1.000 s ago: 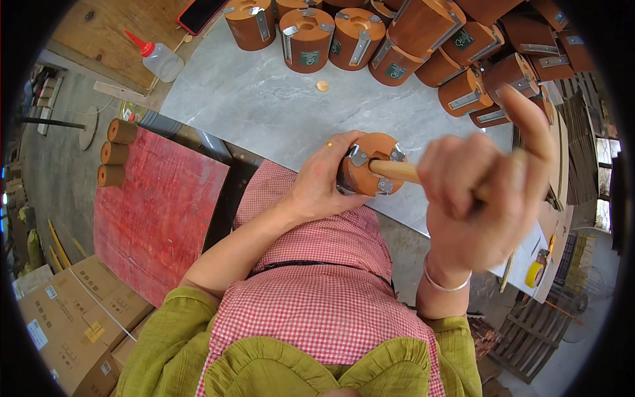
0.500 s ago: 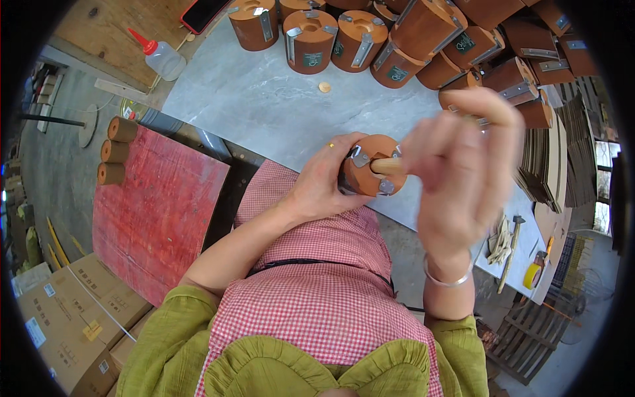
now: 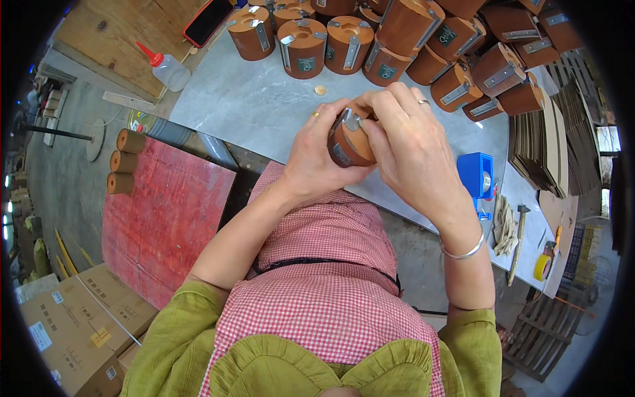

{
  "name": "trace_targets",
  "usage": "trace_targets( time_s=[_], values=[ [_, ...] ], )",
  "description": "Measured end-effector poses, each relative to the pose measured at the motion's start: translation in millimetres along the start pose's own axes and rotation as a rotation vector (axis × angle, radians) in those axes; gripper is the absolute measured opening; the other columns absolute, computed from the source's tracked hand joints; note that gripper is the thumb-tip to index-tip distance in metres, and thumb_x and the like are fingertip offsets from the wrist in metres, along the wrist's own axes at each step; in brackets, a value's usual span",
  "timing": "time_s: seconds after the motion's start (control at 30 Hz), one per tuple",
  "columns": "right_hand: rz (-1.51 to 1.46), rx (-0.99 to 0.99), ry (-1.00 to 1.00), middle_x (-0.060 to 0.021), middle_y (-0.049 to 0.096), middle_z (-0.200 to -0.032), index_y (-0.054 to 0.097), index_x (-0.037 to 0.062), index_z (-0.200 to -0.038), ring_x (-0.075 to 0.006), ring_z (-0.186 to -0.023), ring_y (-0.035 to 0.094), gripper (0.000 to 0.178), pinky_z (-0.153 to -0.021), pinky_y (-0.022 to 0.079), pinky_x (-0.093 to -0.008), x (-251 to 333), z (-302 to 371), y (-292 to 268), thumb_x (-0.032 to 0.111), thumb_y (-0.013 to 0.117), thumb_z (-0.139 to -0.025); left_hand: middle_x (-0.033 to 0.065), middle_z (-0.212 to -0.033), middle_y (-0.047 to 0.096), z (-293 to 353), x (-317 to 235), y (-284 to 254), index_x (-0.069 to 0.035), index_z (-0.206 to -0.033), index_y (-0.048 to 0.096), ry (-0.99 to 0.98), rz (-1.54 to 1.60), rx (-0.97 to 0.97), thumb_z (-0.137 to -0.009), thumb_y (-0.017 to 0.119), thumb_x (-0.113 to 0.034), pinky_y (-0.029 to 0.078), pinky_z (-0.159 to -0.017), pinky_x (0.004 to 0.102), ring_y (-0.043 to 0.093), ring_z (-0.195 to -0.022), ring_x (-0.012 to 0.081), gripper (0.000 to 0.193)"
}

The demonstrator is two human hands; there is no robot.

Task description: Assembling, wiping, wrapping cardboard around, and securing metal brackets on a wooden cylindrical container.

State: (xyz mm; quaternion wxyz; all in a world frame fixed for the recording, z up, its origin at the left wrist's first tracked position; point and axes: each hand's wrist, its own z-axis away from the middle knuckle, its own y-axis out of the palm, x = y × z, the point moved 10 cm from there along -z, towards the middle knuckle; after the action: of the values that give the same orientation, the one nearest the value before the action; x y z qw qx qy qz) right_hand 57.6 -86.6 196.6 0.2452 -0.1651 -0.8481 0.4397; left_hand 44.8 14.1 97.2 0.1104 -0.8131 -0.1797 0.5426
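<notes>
A: What grasp shows near the centre?

B: The left hand point(image 3: 314, 149) grasps a brown cylinder point(image 3: 348, 147) from its left, fingers along the far side, thumb along the near side; the right hand point(image 3: 410, 145) bends its fingers over the cylinder's upper right, touching it, but whether they pinch anything there is hidden and I cannot tell

A: Where is the cylinder itself?

B: Just above the middle of the frame, tilted, metal fittings at its rim, seen against a grey tabletop point(image 3: 264, 99)

A: What surrounds it?

B: Top and upper right, similar cylinders point(image 3: 304, 65) with metal strips; right, a blue device point(image 3: 472, 171), crumpled pale fabric point(image 3: 505, 228), a hammer point(image 3: 517, 245) and a roll of yellow tape point(image 3: 542, 267); upper left, a red-tipped bottle point(image 3: 172, 73) near a phone point(image 3: 208, 24); left, three plain cylinders point(image 3: 123, 161) along the edge of a red board point(image 3: 169, 221); lower left, cardboard boxes point(image 3: 69, 317)
</notes>
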Motion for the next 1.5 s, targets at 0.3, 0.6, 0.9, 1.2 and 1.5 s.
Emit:
trace_targets(
  time_s=[0.3,0.6,0.9,1.2,1.5],
  values=[
    [-0.002,-0.728,0.191,-0.0057,0.072,-0.090,0.071,-0.0031,-0.105,-0.0125,-0.074,0.062,0.008,-0.067,0.051,-0.0257,-21.5,40.0,-173.7,0.004,0.069,-0.101,0.0135,-0.127,0.065,18.0,52.9,3.8,0.001,-0.139,0.052,-0.322,0.216,0.017,-0.069,0.094,-0.024,0.053,-0.102,0.0417,0.066,-0.115,0.0280,0.085],
    [0.309,-1.029,0.898,-0.0057,0.069,-0.080,0.068,-0.0032,-0.094,-0.0098,-0.071,0.061,0.018,-0.064,0.050,-0.0271,-153.0,320.0,-177.3,0.012,0.067,-0.105,0.0138,-0.148,0.054,49.4,81.4,25.0,-0.006,-0.152,0.044,-0.787,1.488,-0.174,-0.095,0.073,-0.046,0.045,-0.117,0.0506,0.051,-0.140,0.0357,0.075],
    [0.397,-0.595,0.919,-0.0151,0.070,-0.105,0.073,0.0006,-0.112,-0.0295,-0.101,0.068,0.022,-0.088,0.053,-0.0391,-157.7,349.1,-103.4,0.009,0.075,-0.092,0.0175,-0.142,0.053,58.9,60.6,62.1,-0.005,-0.153,0.042,-0.837,1.590,0.167,-0.094,0.061,-0.072,0.048,-0.112,0.0528,0.053,-0.133,0.0390,0.091],
    [0.473,-0.340,1.089,-0.0162,0.070,-0.118,0.073,0.0041,-0.122,-0.0306,-0.100,0.066,0.028,-0.089,0.052,-0.0404,-246.3,442.7,-156.8,0.013,0.074,-0.096,0.0162,-0.141,0.060,47.6,18.6,91.0,-0.008,-0.154,0.045,-0.893,1.493,0.243,-0.102,0.039,-0.076,0.049,-0.110,0.0587,0.063,-0.126,0.0379,0.086],
    [-0.141,-0.281,0.270,-0.0191,0.068,-0.117,0.075,0.0047,-0.122,-0.0352,-0.114,0.062,0.042,-0.099,0.051,-0.0467,-9.0,123.4,-45.1,0.004,0.081,-0.080,0.0145,-0.141,0.060,54.4,17.2,100.6,-0.009,-0.153,0.044,-0.915,1.150,0.231,-0.110,0.028,-0.066,0.053,-0.107,0.0517,0.062,-0.130,0.0267,0.074]
  ],
)
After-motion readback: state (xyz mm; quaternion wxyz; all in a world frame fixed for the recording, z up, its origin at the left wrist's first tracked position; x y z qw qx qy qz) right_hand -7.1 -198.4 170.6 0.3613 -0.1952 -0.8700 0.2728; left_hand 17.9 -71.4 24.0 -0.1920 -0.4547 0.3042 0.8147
